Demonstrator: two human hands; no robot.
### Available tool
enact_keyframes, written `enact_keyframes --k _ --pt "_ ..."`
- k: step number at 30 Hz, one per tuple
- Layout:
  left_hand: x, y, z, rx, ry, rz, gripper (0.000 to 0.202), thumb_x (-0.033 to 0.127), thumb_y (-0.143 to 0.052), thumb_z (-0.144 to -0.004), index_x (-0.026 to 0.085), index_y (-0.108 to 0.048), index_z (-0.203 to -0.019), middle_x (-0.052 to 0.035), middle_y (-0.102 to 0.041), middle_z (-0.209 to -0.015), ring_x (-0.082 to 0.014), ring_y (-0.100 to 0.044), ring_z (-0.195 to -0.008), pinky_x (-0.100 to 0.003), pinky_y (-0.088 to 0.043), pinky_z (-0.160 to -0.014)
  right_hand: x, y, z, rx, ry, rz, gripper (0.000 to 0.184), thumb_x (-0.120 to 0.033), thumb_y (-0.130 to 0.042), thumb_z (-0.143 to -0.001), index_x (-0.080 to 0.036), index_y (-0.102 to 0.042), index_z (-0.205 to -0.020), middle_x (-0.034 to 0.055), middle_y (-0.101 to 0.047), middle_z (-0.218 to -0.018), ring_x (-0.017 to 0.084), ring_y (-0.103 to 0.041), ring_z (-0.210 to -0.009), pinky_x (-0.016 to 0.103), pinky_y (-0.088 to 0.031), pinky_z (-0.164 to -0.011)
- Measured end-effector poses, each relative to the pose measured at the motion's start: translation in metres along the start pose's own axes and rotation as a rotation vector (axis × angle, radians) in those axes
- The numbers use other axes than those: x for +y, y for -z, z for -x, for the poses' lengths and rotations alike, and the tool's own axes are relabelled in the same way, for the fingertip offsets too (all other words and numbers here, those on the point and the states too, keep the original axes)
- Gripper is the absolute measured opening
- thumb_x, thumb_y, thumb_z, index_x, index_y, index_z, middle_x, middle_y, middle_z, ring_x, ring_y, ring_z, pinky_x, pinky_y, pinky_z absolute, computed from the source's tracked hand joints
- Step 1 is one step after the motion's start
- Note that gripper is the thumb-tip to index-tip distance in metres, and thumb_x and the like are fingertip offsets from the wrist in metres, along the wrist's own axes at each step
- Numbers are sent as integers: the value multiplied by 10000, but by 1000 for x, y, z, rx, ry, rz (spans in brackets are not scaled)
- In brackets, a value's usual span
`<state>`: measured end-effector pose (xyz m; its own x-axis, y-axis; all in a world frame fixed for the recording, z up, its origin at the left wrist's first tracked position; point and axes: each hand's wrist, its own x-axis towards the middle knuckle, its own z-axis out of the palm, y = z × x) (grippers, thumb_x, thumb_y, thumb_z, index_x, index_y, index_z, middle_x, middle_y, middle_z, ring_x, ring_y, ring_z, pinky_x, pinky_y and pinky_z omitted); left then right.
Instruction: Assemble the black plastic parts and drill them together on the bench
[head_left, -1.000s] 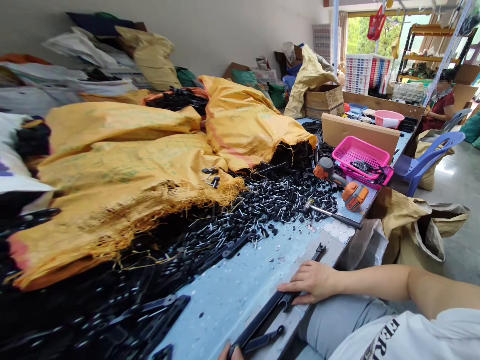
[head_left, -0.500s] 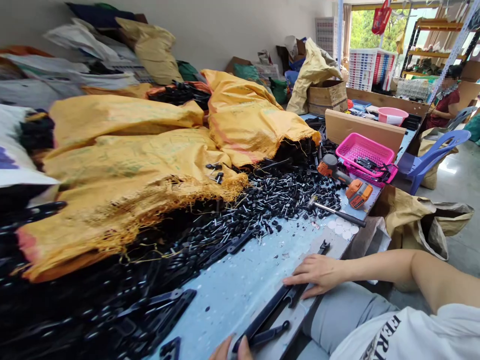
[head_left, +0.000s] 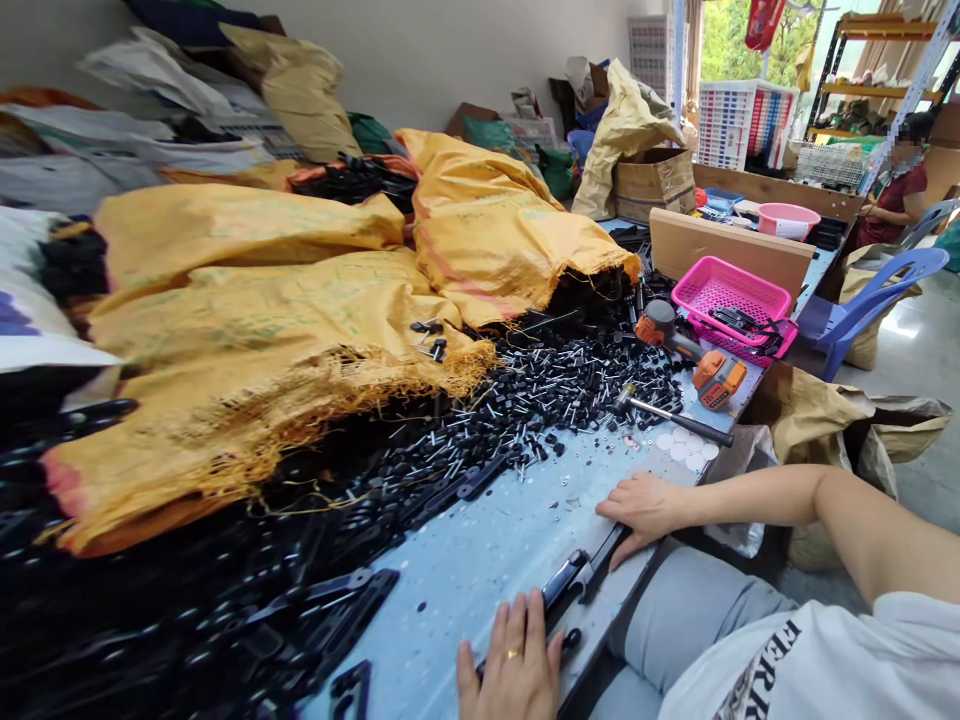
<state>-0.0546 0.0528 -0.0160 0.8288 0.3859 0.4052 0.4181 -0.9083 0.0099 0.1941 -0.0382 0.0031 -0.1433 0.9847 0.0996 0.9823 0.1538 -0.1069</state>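
Observation:
Long black plastic bars [head_left: 564, 580] lie in line along the near edge of the blue worktop [head_left: 450, 570]. My left hand [head_left: 514, 655], a ring on one finger, rests flat over their near end with its fingers stretched forward. At the far end, my right hand [head_left: 646, 508] straddles a black plastic bar [head_left: 600, 562], thumb on the near side and fingers on the other; its tip is hidden under the palm. A small black knobbed end [head_left: 571, 638] shows beside my left hand.
A heap of black-headed bolts [head_left: 570, 380] and black parts [head_left: 330, 620] spreads beside yellow woven sacks [head_left: 300, 320]. Past my right hand lie a hammer [head_left: 679, 418], an orange power tool [head_left: 716, 380] and a pink basket [head_left: 735, 285]. A person [head_left: 896, 190] sits far right.
My left hand has come forward from the bar's near end and now lies flat over the parts. My right hand has slid away from me toward the far end.

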Motion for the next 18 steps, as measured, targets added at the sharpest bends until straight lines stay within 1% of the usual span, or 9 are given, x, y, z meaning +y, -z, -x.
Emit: enact_keyframes --k 2,4,6,8,11,14,16,18 --pt "-6 -2 -12 -69 -58 -1 490 369 -304 -908 61 -601 -1146 -182 -659 -1004 -261 -609 -921 -441 -416 -901 4 5 -6 -60 23 28 677 -777 -441 -720 -142 -601 -894 78 -643 -808 175 -580 -744 282 -404 -677" --pt "-12 0 -20 -124 -65 2 477 393 -325 -903 76 -632 -1083 -149 -670 -866 -233 -620 -778 -355 -464 -745 4 10 -10 -91 55 43 663 -791 -409 -722 -158 -589 -804 62 -650 -783 162 -591 -721 266 -403 -637" --pt "-17 5 -25 -162 -46 14 433 382 -315 -910 132 -667 -943 -101 -663 -768 -210 -618 -696 -300 -446 -624 3 14 -11 -96 68 47 671 -815 -396 -700 -170 -571 -760 45 -651 -761 156 -600 -716 254 -398 -599" --pt "-17 11 -25 -193 -35 50 419 361 -295 -919 178 -656 -811 -58 -653 -696 -187 -616 -632 -269 -414 -548 1 17 -10 -92 96 37 663 -828 -402 -680 -182 -547 -722 28 -648 -742 148 -603 -721 242 -387 -574" --pt "-15 19 -22 -209 -17 110 408 337 -279 -922 216 -624 -742 -18 -655 -662 -165 -621 -584 -251 -380 -493 -3 22 -6 -72 159 6 639 -822 -397 -691 -192 -504 -660 18 -637 -707 134 -600 -715 229 -367 -556" --pt "-14 25 -19 -181 22 120 411 360 -280 -912 225 -604 -698 -15 -652 -636 -166 -623 -576 -251 -378 -484 -7 27 -5 -33 203 -21 634 -815 -377 -711 -195 -467 -615 18 -614 -657 130 -586 -684 229 -341 -529" --pt "-14 28 -19 -151 61 124 432 384 -270 -908 225 -590 -665 -21 -638 -601 -169 -615 -555 -256 -387 -481 -10 32 -4 -12 221 -42 622 -802 -401 -715 -193 -445 -593 12 -595 -630 124 -567 -654 230 -318 -514" --pt "-12 33 -18 -129 49 194 456 399 -254 -909 235 -584 -640 -17 -628 -574 -168 -609 -533 -256 -413 -483 -13 40 0 -3 241 -99 603 -775 -460 -709 -191 -417 -569 -3 -564 -595 107 -534 -610 229 -298 -509"
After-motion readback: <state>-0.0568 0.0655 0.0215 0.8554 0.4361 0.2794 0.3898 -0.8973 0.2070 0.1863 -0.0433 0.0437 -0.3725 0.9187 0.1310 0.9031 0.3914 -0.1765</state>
